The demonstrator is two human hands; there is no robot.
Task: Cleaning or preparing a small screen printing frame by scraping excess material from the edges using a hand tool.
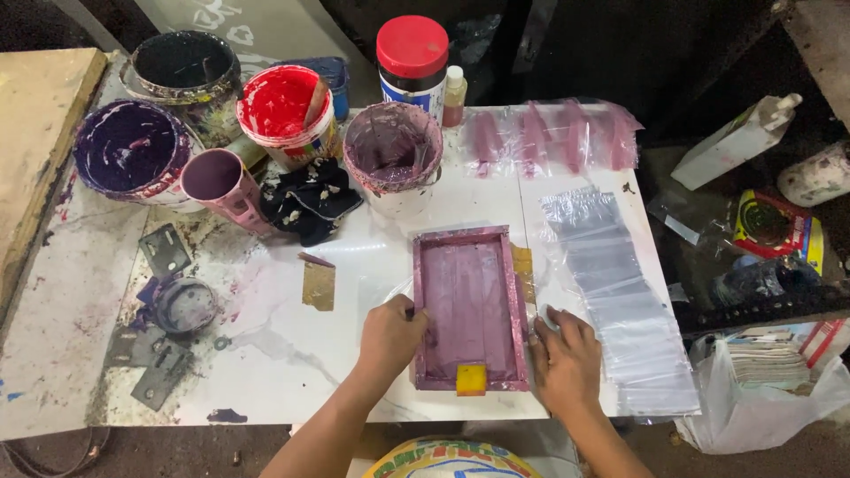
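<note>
the small purple-stained screen frame (469, 305) lies flat at the table's (292, 354) front edge, our left hand (390, 336) curled on its left rail, right hand (567, 358) spread flat beside it, steadying.

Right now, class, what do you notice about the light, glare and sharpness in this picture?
Head view: bright light falls on the white table, with glare beside the pink frame; the surroundings are dark; both hands, left and right, look sharp.

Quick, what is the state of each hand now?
Left hand: closed on the left edge of the purple printing frame.
Right hand: open, fingers flat beside the frame's right edge, holding nothing.
</note>
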